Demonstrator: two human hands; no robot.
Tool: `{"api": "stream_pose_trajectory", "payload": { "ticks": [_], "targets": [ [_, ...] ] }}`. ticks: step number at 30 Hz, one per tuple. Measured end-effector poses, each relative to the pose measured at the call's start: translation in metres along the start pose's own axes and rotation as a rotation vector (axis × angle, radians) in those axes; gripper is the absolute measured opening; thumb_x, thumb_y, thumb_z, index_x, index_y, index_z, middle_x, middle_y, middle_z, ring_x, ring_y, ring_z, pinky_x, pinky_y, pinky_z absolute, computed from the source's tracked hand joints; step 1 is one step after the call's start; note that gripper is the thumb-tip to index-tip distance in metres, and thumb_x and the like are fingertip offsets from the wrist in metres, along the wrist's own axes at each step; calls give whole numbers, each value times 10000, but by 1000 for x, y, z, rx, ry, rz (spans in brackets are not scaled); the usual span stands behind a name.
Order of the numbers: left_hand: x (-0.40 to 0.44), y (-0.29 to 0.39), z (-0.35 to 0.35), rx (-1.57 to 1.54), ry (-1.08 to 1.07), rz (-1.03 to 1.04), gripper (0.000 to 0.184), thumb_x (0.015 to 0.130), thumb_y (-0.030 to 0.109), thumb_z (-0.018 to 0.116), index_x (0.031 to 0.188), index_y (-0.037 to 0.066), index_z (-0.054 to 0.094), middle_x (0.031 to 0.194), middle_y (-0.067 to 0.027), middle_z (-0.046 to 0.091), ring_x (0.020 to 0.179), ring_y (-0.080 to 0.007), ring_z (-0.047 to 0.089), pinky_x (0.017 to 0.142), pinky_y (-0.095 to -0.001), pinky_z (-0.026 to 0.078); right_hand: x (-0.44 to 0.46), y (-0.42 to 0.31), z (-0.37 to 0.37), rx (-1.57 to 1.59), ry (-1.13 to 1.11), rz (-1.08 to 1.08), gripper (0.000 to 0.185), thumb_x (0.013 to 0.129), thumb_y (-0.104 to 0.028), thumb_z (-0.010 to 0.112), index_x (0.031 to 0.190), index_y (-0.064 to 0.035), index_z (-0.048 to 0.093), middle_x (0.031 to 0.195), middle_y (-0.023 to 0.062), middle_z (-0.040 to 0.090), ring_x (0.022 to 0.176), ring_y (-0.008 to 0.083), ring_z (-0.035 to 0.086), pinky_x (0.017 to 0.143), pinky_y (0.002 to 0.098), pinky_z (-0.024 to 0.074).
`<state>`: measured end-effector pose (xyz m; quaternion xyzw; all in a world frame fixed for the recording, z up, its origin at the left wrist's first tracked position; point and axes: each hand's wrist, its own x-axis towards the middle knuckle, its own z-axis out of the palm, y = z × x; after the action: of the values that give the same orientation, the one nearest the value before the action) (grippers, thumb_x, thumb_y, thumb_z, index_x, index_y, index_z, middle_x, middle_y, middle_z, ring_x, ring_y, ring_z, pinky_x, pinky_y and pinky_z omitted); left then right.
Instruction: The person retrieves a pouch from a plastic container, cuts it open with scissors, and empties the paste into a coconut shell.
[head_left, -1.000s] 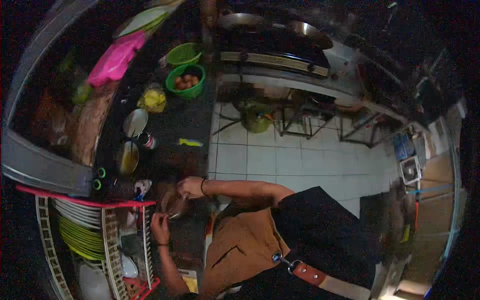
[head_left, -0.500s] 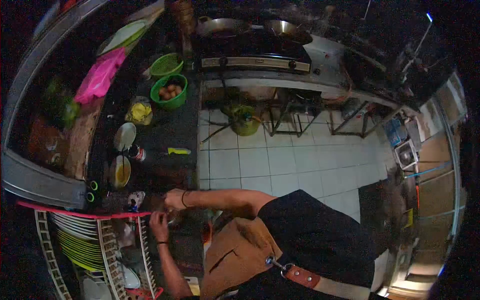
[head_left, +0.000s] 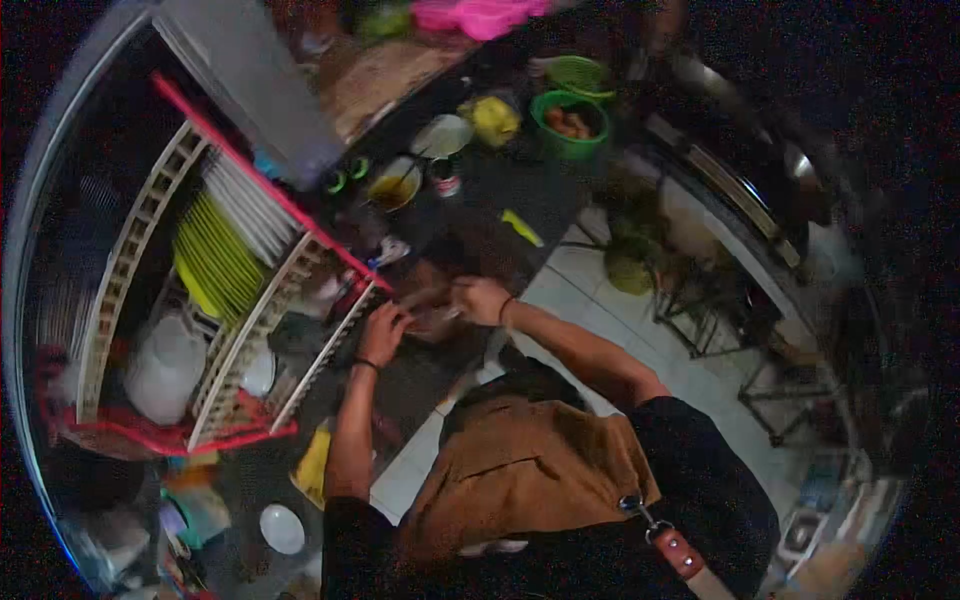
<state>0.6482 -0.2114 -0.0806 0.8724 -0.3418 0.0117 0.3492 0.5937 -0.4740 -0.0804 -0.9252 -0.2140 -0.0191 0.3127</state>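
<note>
My left hand (head_left: 384,332) is beside the right end of the dish rack (head_left: 345,325), its fingers bent and pressed together. Across from it, my right hand (head_left: 481,300) is closed, thumb towards the left hand. Between the two hands is a pale, see-through thing (head_left: 432,308), too blurred to name; both hands seem to hold its edges. Just beyond, on the dark counter (head_left: 480,215), lies a small crumpled packet (head_left: 390,250). Farther back are a bowl with yellow-brown liquid (head_left: 393,188), a small can (head_left: 446,180) and a yellow-green knife (head_left: 522,228).
The rack holds white plates (head_left: 250,205) and yellow-green plates (head_left: 215,255). A green basket with eggs (head_left: 570,125), a yellow bag (head_left: 491,121) and a pale bowl (head_left: 443,137) stand at the back. A stove (head_left: 730,185) is at the right. A white dish (head_left: 282,528) lies lower left.
The view has swung left, so more of the dish rack shows and the stove has shifted right. My hands, close together before, are now farther apart with the see-through thing between them.
</note>
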Motion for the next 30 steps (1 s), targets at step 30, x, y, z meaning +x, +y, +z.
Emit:
{"api": "stream_pose_trajectory", "payload": {
  "ticks": [30],
  "targets": [
    [-33,41,1,84,95,-181,192,858,229,557,859,43,604,900,-103,576,871,-299,557,769,-382,459,63,41,-21,273,-589,21,356,893,-222,454,1194,-33,475,1183,193,480,1101,339,461,948,421,382]
  ]
}}
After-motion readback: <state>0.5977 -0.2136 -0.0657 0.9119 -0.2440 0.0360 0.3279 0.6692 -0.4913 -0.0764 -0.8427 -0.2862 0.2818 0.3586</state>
